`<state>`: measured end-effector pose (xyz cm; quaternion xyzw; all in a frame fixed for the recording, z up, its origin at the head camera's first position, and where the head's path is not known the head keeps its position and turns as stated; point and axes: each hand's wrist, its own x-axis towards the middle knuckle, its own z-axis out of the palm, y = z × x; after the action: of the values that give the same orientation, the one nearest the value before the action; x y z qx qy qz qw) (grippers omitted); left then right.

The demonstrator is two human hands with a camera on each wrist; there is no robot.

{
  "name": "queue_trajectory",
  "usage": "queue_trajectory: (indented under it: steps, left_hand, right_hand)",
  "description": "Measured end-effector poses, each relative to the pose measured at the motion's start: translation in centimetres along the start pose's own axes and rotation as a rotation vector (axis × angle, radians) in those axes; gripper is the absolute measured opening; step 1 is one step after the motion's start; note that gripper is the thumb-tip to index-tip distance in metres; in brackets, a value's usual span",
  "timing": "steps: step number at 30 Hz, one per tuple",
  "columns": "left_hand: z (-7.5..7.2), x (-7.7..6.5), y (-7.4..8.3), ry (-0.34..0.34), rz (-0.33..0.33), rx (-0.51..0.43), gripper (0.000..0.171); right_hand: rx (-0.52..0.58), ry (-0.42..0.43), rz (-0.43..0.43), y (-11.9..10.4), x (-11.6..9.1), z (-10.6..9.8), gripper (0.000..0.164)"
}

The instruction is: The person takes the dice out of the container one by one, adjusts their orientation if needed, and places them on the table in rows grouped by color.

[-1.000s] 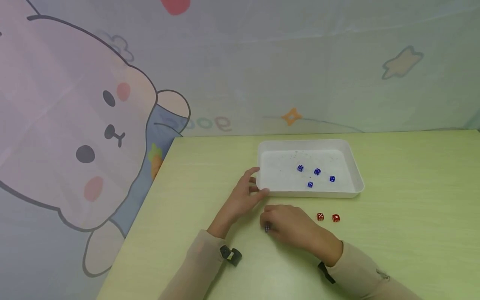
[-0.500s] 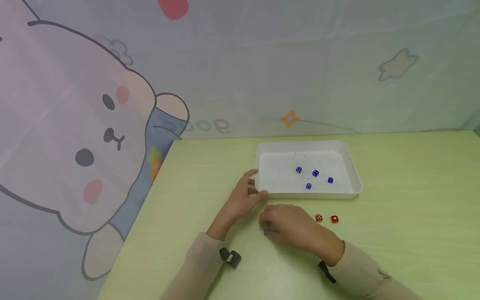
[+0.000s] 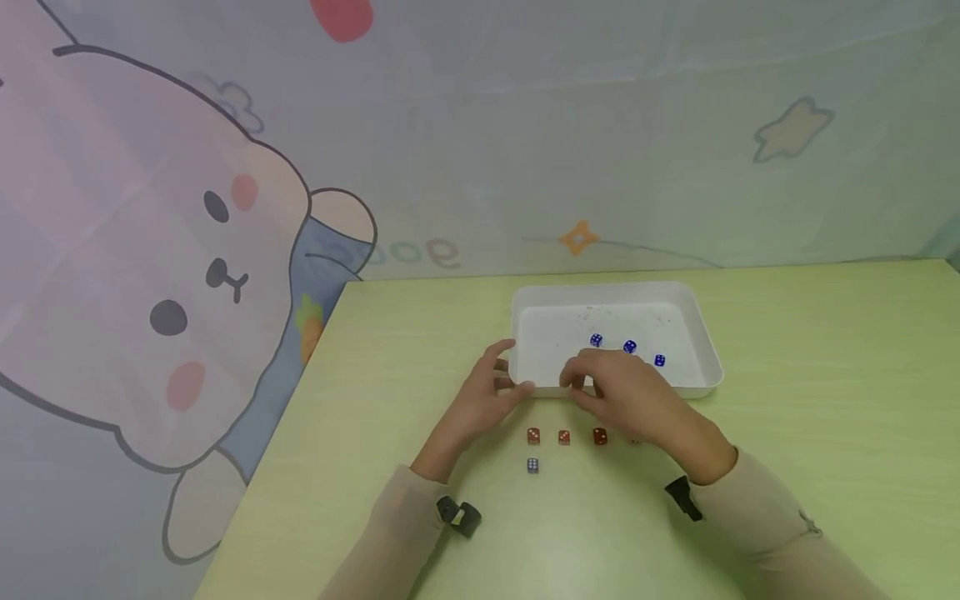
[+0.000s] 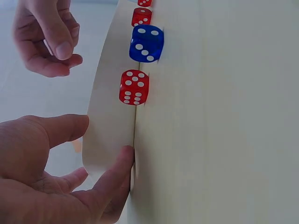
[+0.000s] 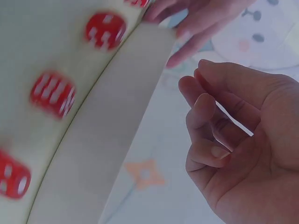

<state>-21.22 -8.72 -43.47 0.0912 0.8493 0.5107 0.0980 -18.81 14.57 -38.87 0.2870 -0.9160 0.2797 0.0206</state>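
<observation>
1. At the near-left corner of the white, rectangular, plastic-looking tray (image 3: 600, 293), left hand (image 3: 482, 402) is touching the walls, fingers spread wide.
2. Right hand (image 3: 630, 393) is hovering over the near rim, fingers loosely curled, thumb-to-fingertip gap narrow.
3. Three blue cube dice (image 3: 596, 340) are showing inside.
4. On the pale green table (image 3: 825, 375), red cube dice (image 3: 533, 436) are lying in a row; one blue die (image 3: 533, 466) is sitting nearer the person.
</observation>
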Motion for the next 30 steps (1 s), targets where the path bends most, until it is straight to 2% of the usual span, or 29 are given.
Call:
queue_trajectory:
  steps: [14, 20, 24, 30]
  left_hand:
    - [0.1, 0.0, 0.2, 0.016, -0.017, 0.003, 0.073]
    - [0.2, 0.2, 0.2, 0.017, -0.025, 0.011, 0.073]
    - [0.2, 0.3, 0.2, 0.021, -0.030, 0.015, 0.073]
    - [0.2, 0.4, 0.4, 0.027, -0.034, 0.011, 0.073]
  right_hand:
    - [-0.037, 0.041, 0.061, 3.7, 0.1, -1.5, 0.010]
    - [-0.074, 0.050, 0.123, 5.4, 0.3, -1.6, 0.016]
    - [-0.059, 0.041, 0.167, 6.1, 0.4, -1.4, 0.019]
    - [-0.033, 0.004, 0.192, 6.8, 0.4, -1.2, 0.014]
